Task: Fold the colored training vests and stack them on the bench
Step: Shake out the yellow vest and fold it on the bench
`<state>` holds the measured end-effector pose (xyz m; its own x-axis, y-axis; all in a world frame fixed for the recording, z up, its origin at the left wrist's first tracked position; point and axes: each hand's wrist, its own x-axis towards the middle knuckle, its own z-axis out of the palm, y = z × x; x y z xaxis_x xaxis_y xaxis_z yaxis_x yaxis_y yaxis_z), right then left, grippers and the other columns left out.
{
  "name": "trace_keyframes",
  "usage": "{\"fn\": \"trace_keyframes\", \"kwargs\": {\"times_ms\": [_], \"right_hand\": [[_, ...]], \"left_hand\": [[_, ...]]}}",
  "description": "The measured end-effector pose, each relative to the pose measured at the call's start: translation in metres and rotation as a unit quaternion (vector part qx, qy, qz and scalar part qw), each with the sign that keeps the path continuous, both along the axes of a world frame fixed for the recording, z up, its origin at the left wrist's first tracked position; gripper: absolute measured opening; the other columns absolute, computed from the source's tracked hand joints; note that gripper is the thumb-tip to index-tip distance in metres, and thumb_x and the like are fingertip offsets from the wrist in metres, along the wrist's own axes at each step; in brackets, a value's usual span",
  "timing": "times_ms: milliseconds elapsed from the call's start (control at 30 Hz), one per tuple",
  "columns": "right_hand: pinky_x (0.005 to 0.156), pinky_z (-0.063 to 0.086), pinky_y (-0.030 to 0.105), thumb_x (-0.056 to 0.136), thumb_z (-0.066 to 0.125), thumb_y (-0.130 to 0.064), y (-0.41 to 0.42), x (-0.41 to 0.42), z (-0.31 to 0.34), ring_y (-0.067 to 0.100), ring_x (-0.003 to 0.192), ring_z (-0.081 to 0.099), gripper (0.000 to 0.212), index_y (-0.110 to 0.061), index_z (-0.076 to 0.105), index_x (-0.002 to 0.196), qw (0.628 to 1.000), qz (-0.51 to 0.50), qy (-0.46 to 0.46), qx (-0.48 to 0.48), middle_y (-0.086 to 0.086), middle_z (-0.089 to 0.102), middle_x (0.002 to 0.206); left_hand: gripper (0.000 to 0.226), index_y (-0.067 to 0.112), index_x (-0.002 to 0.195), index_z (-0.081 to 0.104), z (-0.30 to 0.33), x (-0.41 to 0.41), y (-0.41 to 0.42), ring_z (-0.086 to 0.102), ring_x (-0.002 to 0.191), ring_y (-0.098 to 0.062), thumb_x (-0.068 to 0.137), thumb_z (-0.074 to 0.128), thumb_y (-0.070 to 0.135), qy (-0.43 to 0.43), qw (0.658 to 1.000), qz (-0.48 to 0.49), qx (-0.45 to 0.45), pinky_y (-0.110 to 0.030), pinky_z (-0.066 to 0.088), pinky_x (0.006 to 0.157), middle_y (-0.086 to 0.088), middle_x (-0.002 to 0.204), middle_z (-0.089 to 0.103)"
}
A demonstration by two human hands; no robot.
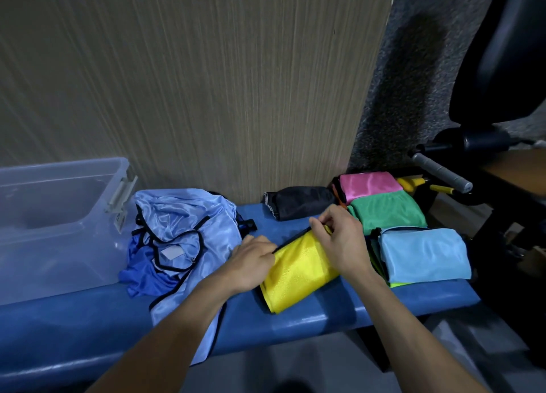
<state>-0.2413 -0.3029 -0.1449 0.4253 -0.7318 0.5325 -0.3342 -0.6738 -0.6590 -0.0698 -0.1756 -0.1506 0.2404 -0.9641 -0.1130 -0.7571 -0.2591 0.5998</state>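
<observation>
Both hands pinch the black-trimmed edge of the half-folded yellow vest (298, 270) lying mid-bench (339, 304), left hand (251, 262) anchoring one end while the right hand (339, 239) pulls it taut, likely to square the fold before stacking it with the folded vests (422, 254)

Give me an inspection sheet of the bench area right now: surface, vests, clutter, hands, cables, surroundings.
Surface: blue padded bench, bare at its near edge.
Job's things: yellow vest folded, mid-bench; pink vest, green vest and light blue folded vest lie side by side at the right end; unfolded pale blue vests heaped to the left.
Clutter: dark cloth bundle against the wall; clear plastic bin at far left.
Hands: left hand and right hand both pinch the yellow vest's black-trimmed edge.
Cables: nothing seen.
Surroundings: wood-grain panel behind; black gym equipment to the right.
</observation>
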Motion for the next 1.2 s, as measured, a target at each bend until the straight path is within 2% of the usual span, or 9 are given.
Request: {"fn": "trace_keyframes", "kwargs": {"times_ms": [100,200,367,500,633,700,833,933,1200], "right_hand": [[0.057,0.035,0.019,0.094,0.071,-0.023,-0.008,0.002,0.001,0.008,0.062,0.049,0.029,-0.015,0.053,0.073,0.994,-0.031,-0.022,0.101,-0.003,0.056,0.068],[0.064,0.037,0.028,0.097,0.066,-0.029,-0.016,0.006,0.004,0.01,0.068,0.054,0.026,-0.015,0.058,0.077,0.978,-0.058,-0.059,0.191,-0.004,0.06,0.072],[0.082,0.043,0.023,0.102,0.056,-0.035,-0.025,0.014,0.017,0.015,0.101,0.06,0.026,-0.017,0.062,0.12,0.952,-0.066,-0.167,0.25,-0.002,0.065,0.108],[0.086,0.041,0.01,0.102,0.056,-0.028,-0.03,0.022,0.024,0.006,0.102,0.057,0.043,-0.015,0.048,0.142,0.964,-0.077,-0.167,0.192,-0.001,0.05,0.13],[0.101,0.047,0.038,0.1,0.058,-0.02,-0.039,0.031,0.014,0.022,0.114,0.057,0.041,-0.016,0.05,0.14,0.987,-0.048,-0.078,0.131,0.001,0.049,0.133],[0.106,0.043,0.04,0.097,0.057,-0.015,-0.045,0.033,0.009,0.026,0.122,0.054,0.043,-0.013,0.052,0.14,0.996,-0.036,-0.001,0.077,0.005,0.05,0.137],[0.116,0.033,0.04,0.093,0.058,-0.015,-0.053,0.04,0.003,0.031,0.141,0.036,0.059,-0.017,0.044,0.15,0.982,0.001,0.188,0.009,0.006,0.035,0.158],[0.124,0.019,0.045,0.093,0.058,-0.016,-0.06,0.054,0.001,0.032,0.155,0.009,0.073,-0.026,0.027,0.158,0.957,-0.004,0.288,-0.033,0.003,0.012,0.169],[0.125,-0.003,0.056,0.1,0.045,-0.023,-0.074,0.077,-0.004,0.04,0.154,-0.012,0.076,-0.026,0.002,0.163,0.882,-0.028,0.468,-0.053,0.007,-0.008,0.17]], "left_hand": [[0.025,0.016,0.082,0.055,0.002,0.002,-0.006,0.055,0.083,-0.019,0.096,0.036,0.024,0.091,0.991,0.068,-0.066,-0.035,0.038,0.074,0.004,0.08,0.056],[0.034,0.017,0.117,0.066,0.007,0.009,-0.021,0.059,0.097,-0.019,0.102,0.036,0.009,0.118,0.982,0.099,-0.113,-0.028,0.038,0.078,0.003,0.101,0.063],[0.038,0.01,0.104,0.071,0.041,0.03,-0.077,0.057,0.101,-0.013,0.1,0.036,-0.006,0.149,0.952,0.132,-0.232,-0.008,0.039,0.083,-0.002,0.105,0.068],[0.038,0.012,0.108,0.071,0.035,0.055,-0.137,0.062,0.104,-0.022,0.102,0.035,0.005,0.218,0.93,0.206,-0.21,-0.031,0.049,0.095,-0.007,0.108,0.07],[0.027,0.015,0.108,0.068,0.0,0.063,-0.17,0.064,0.104,-0.027,0.099,0.044,0.007,0.262,0.905,0.294,-0.163,-0.035,0.051,0.09,-0.009,0.114,0.07],[0.025,0.011,0.113,0.067,-0.013,0.059,-0.173,0.06,0.103,-0.024,0.097,0.048,0.004,0.249,0.892,0.335,-0.172,-0.032,0.047,0.088,-0.004,0.112,0.065],[0.026,0.018,0.085,0.059,-0.013,0.049,-0.181,0.054,0.082,-0.021,0.094,0.048,-0.003,0.31,0.856,0.348,-0.223,-0.031,0.043,0.073,-0.007,0.092,0.059],[0.02,0.014,0.109,0.058,-0.005,0.044,-0.192,0.057,0.082,-0.018,0.098,0.05,-0.001,0.399,0.811,0.354,-0.241,-0.029,0.049,0.068,-0.007,0.098,0.064],[0.008,0.02,0.102,0.056,0.001,0.053,-0.173,0.062,0.097,-0.019,0.097,0.061,0.017,0.216,0.893,0.328,-0.217,-0.025,0.046,0.088,-0.003,0.109,0.067]]}}
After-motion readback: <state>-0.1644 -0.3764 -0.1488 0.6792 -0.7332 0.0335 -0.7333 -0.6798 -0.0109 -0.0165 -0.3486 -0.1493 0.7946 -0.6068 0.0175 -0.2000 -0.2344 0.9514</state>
